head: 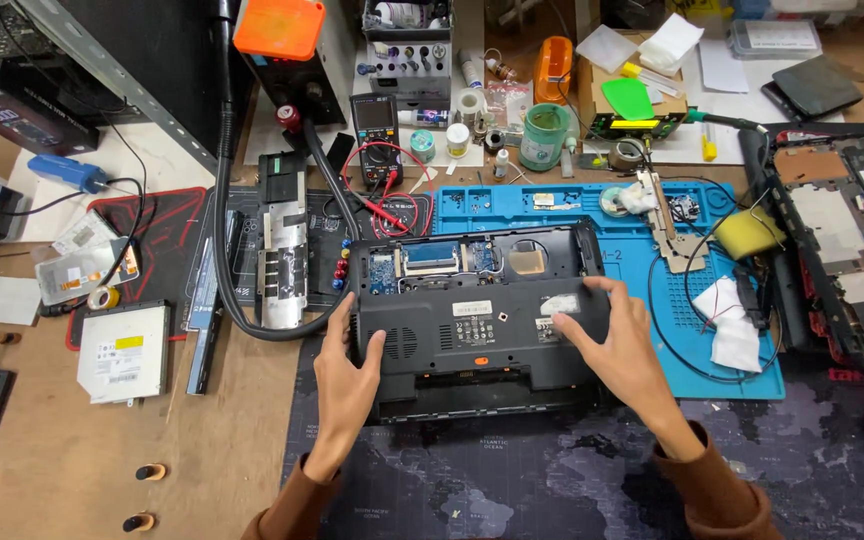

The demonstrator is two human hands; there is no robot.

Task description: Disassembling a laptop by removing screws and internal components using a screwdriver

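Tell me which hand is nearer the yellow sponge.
Right. The right hand rests on the upturned laptop's right end, just left of the yellow sponge; the left hand grips its far left edge.
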